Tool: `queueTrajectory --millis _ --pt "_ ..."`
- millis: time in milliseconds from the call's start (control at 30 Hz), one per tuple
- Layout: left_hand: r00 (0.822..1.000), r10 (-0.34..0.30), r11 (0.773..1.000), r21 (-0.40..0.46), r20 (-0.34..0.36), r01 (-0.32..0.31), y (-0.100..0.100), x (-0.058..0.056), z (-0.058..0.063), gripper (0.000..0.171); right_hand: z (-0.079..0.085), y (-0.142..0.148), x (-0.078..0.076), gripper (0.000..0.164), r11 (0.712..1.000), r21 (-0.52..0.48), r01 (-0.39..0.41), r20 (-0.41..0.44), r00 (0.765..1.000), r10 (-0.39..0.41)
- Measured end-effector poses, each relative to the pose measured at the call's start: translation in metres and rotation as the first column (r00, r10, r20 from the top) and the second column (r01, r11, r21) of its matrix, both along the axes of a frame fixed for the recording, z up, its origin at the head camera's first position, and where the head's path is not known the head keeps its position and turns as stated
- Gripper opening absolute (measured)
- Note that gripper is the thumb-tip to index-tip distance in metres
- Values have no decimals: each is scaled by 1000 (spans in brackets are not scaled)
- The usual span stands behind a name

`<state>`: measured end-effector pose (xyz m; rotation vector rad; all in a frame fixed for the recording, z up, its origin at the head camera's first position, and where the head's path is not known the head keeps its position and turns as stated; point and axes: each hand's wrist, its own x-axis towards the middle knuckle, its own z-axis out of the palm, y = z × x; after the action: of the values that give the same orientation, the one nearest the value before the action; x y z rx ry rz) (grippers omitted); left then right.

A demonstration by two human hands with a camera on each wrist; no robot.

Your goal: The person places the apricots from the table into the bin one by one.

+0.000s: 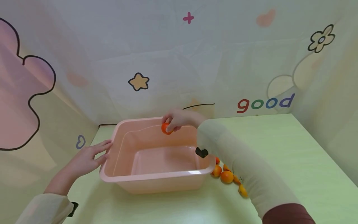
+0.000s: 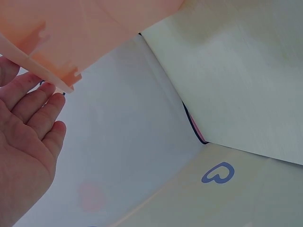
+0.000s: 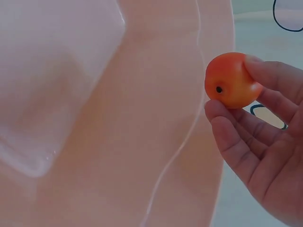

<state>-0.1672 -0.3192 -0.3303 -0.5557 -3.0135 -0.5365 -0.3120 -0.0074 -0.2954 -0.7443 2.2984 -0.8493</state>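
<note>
A pink plastic basin [image 1: 165,186] stands on the table, its inside floor bare in the head view. My right hand [image 1: 181,119] pinches a small round orange-red fruit [image 1: 165,127] over the basin's far side. In the right wrist view, the fruit [image 3: 226,80] shows a dark dot at one end, held between thumb and fingertips. My left hand [image 1: 87,158] touches the basin's left rim with nearly straight fingers. From the left wrist view, the fingertips of that hand [image 2: 28,127] meet the rim's underside.
Several small orange and yellow fruits [image 1: 227,177] lie on the pale green table [image 1: 282,149], right of the basin and partly behind my right sleeve [image 1: 240,158]. A white printed cloth [image 1: 173,68] hangs behind the table and along its sides.
</note>
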Motion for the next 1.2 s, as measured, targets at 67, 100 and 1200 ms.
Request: queueTrajectory --millis 67,100,1200 --pt "1000 5 1000 2 6 -5 0 0 0 48 -5 -4 -2 25 1000 7 -7 12 1000 7" --pt "1000 9 1000 4 14 -9 1 0 0 48 -8 -5 -2 25 1000 8 -12 24 1000 11" --pt "1000 12 1000 17 13 -12 0 2 1 47 -66 -33 19 25 956 274 -103 105 992 76"
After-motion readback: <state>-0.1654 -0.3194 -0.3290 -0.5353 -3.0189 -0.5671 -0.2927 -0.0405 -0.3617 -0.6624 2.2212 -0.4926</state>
